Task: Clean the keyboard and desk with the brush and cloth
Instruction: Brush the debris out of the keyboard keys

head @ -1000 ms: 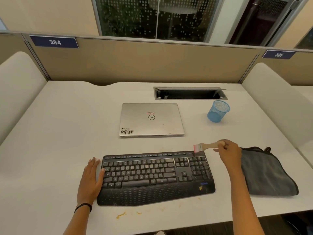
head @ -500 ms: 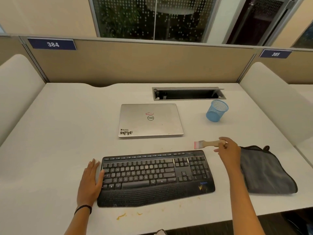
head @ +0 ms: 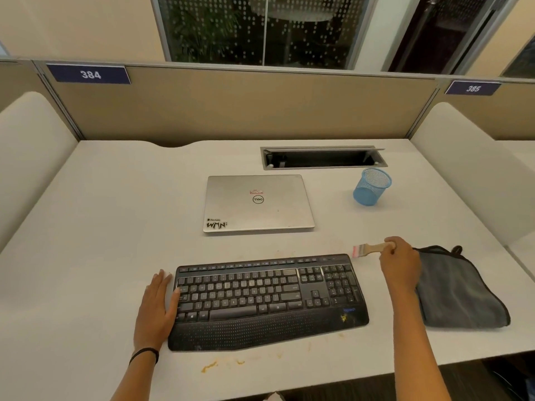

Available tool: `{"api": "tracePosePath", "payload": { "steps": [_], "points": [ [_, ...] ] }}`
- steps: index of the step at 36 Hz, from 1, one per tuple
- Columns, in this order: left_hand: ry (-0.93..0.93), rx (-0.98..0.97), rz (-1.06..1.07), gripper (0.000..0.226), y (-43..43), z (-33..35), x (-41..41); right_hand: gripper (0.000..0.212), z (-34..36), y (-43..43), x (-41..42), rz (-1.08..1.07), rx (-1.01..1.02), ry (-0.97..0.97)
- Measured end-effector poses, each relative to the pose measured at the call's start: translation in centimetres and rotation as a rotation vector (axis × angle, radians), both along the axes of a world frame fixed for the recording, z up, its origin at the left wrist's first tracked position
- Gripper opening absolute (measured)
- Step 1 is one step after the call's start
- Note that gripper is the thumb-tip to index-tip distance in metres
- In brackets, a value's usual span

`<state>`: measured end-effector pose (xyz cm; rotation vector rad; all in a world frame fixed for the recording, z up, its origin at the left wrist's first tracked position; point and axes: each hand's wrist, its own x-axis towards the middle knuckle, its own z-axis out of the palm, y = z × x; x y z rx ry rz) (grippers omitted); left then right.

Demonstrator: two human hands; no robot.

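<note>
Head cam: my left hand [head: 156,309] lay flat, fingers straight and together, against the keyboard's [head: 267,299] left edge. My right hand [head: 401,263] pinched the brush [head: 369,249] handle just past its top right corner, cloth [head: 460,290] beside it on the desk [head: 86,256].

Brush [head: 368,249] handle's end hidden inside the right hand [head: 401,263] — keyboard [head: 266,299] legends unreadable.

A black keyboard [head: 269,299] with a wrist rest lies flat on the white bench [head: 115,227], with yellowish smears at its 6 o'clock. At its 1 o'clock the right grip [head: 401,266] holds a wooden brush [head: 367,248], pink bristles toward 9 o'clock. A folded grey cloth [head: 460,290] lies at its 3 o'clock.
</note>
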<state>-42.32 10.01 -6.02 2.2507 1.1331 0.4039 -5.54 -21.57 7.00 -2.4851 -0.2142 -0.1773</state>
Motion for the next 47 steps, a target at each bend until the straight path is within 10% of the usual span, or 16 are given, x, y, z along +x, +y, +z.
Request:
{"api": "tracePosePath", "payload": {
  "steps": [25,38,47],
  "points": [
    [-0.273,-0.12,-0.025,0.068,-2.5,2.6,1.7,0.026,0.1,2.6,-1.5,0.214,0.122,0.072],
    [0.106,0.101,-0.652,0.075,-6.3,3.5,9.2,0.023,-1.6,2.9,-2.1,0.241,0.248,0.246],
    [0.148,0.124,-0.708,0.074,-7.9,2.2,11.8,0.025,-0.9,-0.3,-0.9,0.017,0.282,0.144]
  ]
}}
